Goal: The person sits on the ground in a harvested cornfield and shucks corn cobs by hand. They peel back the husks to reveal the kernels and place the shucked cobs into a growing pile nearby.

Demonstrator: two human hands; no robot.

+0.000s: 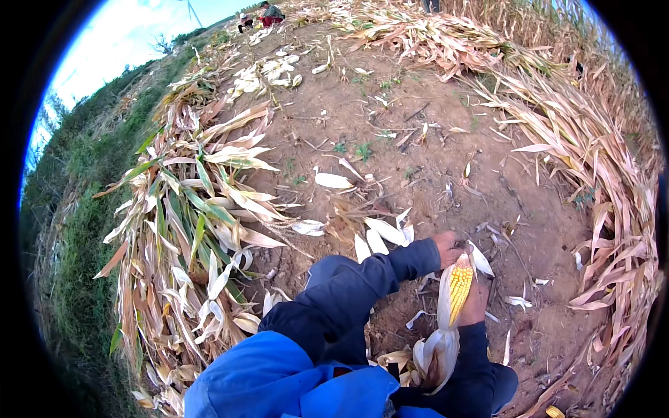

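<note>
A partly husked ear of corn (460, 288) stands tilted in front of me, its yellow kernels bare along one side. Pale husk (443, 300) still wraps its left side, and a peeled husk leaf hangs down below it (438, 358). My right hand (474, 303) grips the ear from behind and the right, with some fingers hidden. At the tip, my left hand (448, 248) has its fingers curled against the top of a loose husk leaf (481, 259). Several white-husked ears (385, 231) lie on the soil just beyond my left forearm.
Cut corn stalks (204, 209) are heaped along my left, and more stalks (580, 130) form a long row on the right. Several husked-white ears (269, 73) lie farther ahead. A single ear (332, 180) rests on bare soil. Two people (271, 14) crouch in the distance.
</note>
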